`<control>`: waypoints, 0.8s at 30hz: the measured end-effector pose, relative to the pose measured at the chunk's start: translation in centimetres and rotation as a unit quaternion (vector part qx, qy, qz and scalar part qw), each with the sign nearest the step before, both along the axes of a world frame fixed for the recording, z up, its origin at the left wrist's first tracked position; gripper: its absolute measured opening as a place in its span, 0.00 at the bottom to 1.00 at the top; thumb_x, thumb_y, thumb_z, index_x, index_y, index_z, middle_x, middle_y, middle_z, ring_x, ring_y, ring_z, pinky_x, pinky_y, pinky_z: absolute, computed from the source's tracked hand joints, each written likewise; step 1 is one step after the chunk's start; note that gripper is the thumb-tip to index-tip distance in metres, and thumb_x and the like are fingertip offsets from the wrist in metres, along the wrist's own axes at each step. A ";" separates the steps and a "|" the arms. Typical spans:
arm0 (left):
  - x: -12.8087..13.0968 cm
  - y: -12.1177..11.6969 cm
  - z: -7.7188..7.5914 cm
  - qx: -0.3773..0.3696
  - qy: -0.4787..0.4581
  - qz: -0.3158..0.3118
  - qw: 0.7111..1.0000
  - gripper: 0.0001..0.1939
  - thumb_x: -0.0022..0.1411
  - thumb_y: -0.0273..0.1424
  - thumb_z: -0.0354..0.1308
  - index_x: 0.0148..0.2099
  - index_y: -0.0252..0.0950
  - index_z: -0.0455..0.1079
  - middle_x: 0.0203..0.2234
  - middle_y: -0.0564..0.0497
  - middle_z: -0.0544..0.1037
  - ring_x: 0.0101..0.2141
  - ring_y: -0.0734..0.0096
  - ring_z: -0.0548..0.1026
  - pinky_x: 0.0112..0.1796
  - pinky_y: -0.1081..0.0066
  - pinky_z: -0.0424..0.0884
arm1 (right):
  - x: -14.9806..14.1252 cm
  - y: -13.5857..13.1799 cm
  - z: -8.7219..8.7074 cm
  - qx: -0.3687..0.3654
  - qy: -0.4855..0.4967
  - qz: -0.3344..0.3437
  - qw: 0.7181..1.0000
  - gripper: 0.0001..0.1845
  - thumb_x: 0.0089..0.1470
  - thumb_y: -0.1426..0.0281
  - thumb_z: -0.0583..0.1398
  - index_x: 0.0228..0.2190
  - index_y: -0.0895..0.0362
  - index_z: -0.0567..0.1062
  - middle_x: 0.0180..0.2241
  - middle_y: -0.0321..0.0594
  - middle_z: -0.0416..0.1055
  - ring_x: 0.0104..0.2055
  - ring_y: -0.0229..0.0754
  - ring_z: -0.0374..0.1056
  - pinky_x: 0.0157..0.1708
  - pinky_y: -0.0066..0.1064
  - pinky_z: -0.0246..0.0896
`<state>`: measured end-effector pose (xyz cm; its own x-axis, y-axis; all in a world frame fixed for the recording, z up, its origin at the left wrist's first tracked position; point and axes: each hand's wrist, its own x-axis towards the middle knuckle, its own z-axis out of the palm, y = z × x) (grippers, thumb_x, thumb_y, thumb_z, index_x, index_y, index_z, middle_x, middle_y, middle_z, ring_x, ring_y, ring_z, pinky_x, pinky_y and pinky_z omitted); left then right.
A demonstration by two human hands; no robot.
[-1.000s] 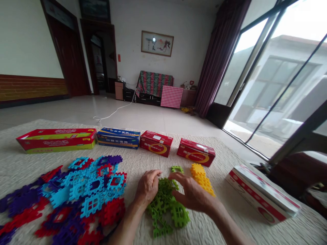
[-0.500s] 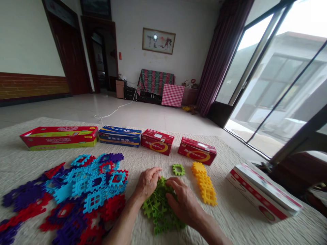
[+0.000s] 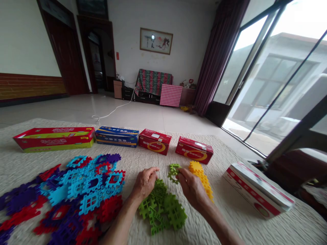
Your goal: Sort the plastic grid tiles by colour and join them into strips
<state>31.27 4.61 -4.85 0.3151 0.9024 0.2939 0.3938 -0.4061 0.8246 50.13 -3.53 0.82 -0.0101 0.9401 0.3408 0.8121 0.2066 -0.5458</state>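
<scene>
Between my hands lies a pile of green interlocking plastic blocks (image 3: 155,207) with notched edges. My right hand (image 3: 190,185), beyond the pile's right side, pinches a green block (image 3: 173,177) by its edge. That piece is at the near side of another green block (image 3: 174,166) on the cloth; whether they touch I cannot tell. My left hand (image 3: 145,182) is at the pile's upper left edge, fingers curled and one pointing right; anything inside them is hidden. A row of yellow blocks (image 3: 196,166) lies just beyond my right hand, which partly covers it.
On the left spreads a heap of light blue blocks (image 3: 90,201), red blocks (image 3: 109,208) and purple blocks (image 3: 68,229). Behind stand a red-green box (image 3: 55,139), a blue box (image 3: 116,137) and two red boxes (image 3: 154,143). A white-red box (image 3: 258,190) is at right on the cream cloth (image 3: 217,224).
My right hand has moved from the green pile up and right with a green block, beside the separate green one. My left hand stays by the pile. The view has shifted slightly.
</scene>
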 end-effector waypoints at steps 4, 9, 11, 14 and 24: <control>0.0 0.1 0.0 0.003 0.007 -0.005 1.000 0.18 0.60 0.27 0.46 0.45 0.36 0.75 0.29 0.50 0.80 0.35 0.67 0.77 0.40 0.71 0.68 | 1.4 -0.2 0.8 -0.097 -0.053 0.028 0.993 0.14 0.59 0.73 0.47 0.29 0.56 0.71 0.23 0.38 0.70 0.24 0.38 0.65 0.26 0.28 0.55; 0.0 0.1 -0.1 0.007 0.005 -0.008 1.000 0.17 0.60 0.28 0.46 0.45 0.35 0.75 0.29 0.50 0.80 0.34 0.68 0.77 0.39 0.72 0.69 | 1.7 -0.6 0.3 -0.119 -0.137 0.012 0.983 0.09 0.54 0.74 0.52 0.35 0.57 0.71 0.32 0.44 0.72 0.33 0.43 0.69 0.33 0.33 0.60; 0.0 0.1 -0.2 0.010 0.005 -0.005 1.000 0.17 0.60 0.28 0.46 0.45 0.36 0.75 0.29 0.50 0.80 0.34 0.68 0.77 0.39 0.72 0.69 | 1.9 -0.7 0.0 -0.114 -0.142 0.009 0.983 0.15 0.51 0.73 0.55 0.43 0.58 0.70 0.38 0.48 0.71 0.39 0.46 0.69 0.39 0.37 0.63; 0.1 0.1 -0.2 0.013 0.005 -0.003 1.000 0.17 0.60 0.27 0.47 0.45 0.36 0.75 0.29 0.50 0.80 0.34 0.68 0.77 0.39 0.72 0.69 | 2.0 -1.0 0.1 -0.130 -0.141 0.031 0.981 0.22 0.47 0.73 0.58 0.47 0.57 0.68 0.43 0.49 0.70 0.44 0.48 0.68 0.45 0.40 0.63; 0.1 0.0 -0.2 0.013 0.008 0.004 1.000 0.17 0.59 0.26 0.48 0.45 0.36 0.76 0.29 0.50 0.81 0.35 0.68 0.78 0.40 0.71 0.69 | 2.2 -1.0 -0.4 -0.127 -0.152 0.060 0.978 0.17 0.42 0.79 0.57 0.37 0.55 0.70 0.40 0.44 0.69 0.41 0.43 0.66 0.41 0.35 0.63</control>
<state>31.38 4.64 -5.08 0.3119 0.8971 0.3130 0.4106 -0.4243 0.8071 52.35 -4.48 0.41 -0.1898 0.9800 0.0597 0.9230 0.1989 -0.3295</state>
